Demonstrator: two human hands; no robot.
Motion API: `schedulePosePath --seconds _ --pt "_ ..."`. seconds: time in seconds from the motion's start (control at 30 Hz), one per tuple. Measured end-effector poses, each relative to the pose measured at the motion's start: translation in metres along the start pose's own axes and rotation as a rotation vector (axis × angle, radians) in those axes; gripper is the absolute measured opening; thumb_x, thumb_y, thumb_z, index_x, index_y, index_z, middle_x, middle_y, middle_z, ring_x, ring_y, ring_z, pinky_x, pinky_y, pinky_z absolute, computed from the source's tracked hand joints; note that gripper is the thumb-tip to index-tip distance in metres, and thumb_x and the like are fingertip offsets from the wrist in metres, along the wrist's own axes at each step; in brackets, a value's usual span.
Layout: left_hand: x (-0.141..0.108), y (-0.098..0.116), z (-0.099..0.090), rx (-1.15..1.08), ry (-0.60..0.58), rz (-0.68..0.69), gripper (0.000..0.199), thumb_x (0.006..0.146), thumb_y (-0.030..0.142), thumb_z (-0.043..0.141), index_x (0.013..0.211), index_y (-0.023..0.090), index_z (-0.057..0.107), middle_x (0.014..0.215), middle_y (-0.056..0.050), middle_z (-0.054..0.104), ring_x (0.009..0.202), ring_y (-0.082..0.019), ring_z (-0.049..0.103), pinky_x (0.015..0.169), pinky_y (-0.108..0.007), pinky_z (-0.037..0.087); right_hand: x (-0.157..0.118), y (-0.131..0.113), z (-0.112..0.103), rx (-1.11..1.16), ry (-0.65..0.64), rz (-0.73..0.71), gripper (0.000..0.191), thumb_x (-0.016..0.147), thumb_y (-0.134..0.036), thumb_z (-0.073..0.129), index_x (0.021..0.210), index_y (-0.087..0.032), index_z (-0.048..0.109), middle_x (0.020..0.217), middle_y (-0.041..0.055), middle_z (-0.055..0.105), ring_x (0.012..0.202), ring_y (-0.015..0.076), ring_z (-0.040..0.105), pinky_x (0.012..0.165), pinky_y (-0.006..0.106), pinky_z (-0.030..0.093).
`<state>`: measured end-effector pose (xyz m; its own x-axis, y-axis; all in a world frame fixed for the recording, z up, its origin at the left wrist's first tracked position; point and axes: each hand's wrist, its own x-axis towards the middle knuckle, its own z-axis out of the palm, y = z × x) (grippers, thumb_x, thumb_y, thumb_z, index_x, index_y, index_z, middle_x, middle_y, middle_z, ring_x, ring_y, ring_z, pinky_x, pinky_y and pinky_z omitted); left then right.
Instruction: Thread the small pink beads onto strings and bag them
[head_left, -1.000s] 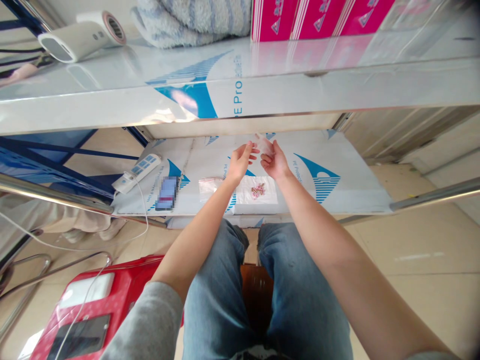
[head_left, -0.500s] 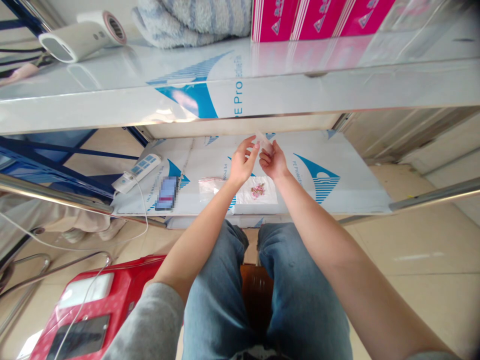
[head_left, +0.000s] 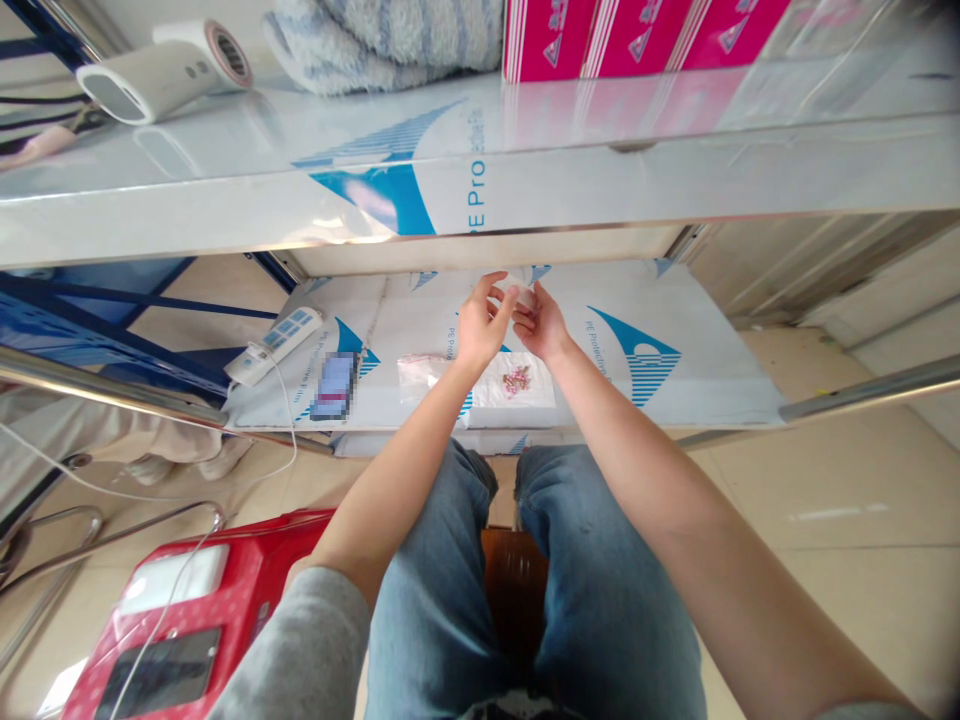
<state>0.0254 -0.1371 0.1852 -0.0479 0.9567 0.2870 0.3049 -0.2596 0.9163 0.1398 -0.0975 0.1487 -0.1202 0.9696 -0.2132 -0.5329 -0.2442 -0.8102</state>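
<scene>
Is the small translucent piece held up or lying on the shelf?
Held up: the small translucent piece sits off the shelf at the fingertips of the right hand, beside the left hand.

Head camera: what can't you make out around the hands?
Head view:
Translucent plastic scrap: partly hidden by the left hand and right hand; shape unclear.
Tiny pink pieces on white paper sheet: too small to identify.
Blue rectangular object: pixel-blurred.
Magenta cardboard boxes: cut off by the top edge.
</scene>
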Motion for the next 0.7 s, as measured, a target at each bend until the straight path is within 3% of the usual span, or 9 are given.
schedulePosePath --seconds 0.23,0.53,0.63,0.7 --pt "0.004 -0.008 -0.004 0.032 0.034 0.014 0.024 0.083 0.021 0.045 0.103 0.025 0.058 0.073 0.0 0.062 0.067 -0.011 0.057 0.067 -0.022 0.042 -0.001 0.002 -0.004 -0.007 -0.038 0.1 0.038 0.081 -0.058 0.047 0.079 -0.02 0.051 0.043 -0.0096 0.03 0.032 0.0044 0.021 0.03 0.018 0.014" --pt "0.006 -0.001 -0.01 0.019 0.121 -0.05 0.025 0.083 0.022 0.044 0.103 0.025 0.058 0.076 0.0 0.065 0.074 -0.012 0.06 0.067 -0.022 0.042 0.009 0.006 -0.012 0.031 -0.014 0.12 0.037 0.085 -0.047 0.048 0.063 -0.021 0.036 0.044 -0.0092 0.026 0.033 0.0039 0.016 0.03 0.016 0.012" --pt "0.009 -0.002 -0.014 -0.008 0.138 -0.086 0.027 0.084 0.024 0.043 0.105 0.023 0.059 0.08 -0.001 0.067 0.078 -0.014 0.061 0.069 -0.023 0.043 0.012 0.019 -0.03 -0.142 0.082 0.116 0.035 0.084 -0.044 0.05 0.06 -0.021 0.039 0.042 -0.0085 0.027 0.034 0.0049 0.016 0.031 0.018 0.012" --pt "0.01 -0.003 -0.015 -0.031 0.136 -0.108 0.029 0.084 0.026 0.042 0.106 0.022 0.06 0.083 -0.002 0.068 0.082 -0.015 0.061 0.071 -0.024 0.043 0.01 0.033 -0.046 -0.406 0.186 0.094 0.038 0.082 -0.046 0.049 0.056 -0.021 0.041 0.038 -0.0081 0.026 0.033 0.006 0.017 0.034 0.02 0.014"
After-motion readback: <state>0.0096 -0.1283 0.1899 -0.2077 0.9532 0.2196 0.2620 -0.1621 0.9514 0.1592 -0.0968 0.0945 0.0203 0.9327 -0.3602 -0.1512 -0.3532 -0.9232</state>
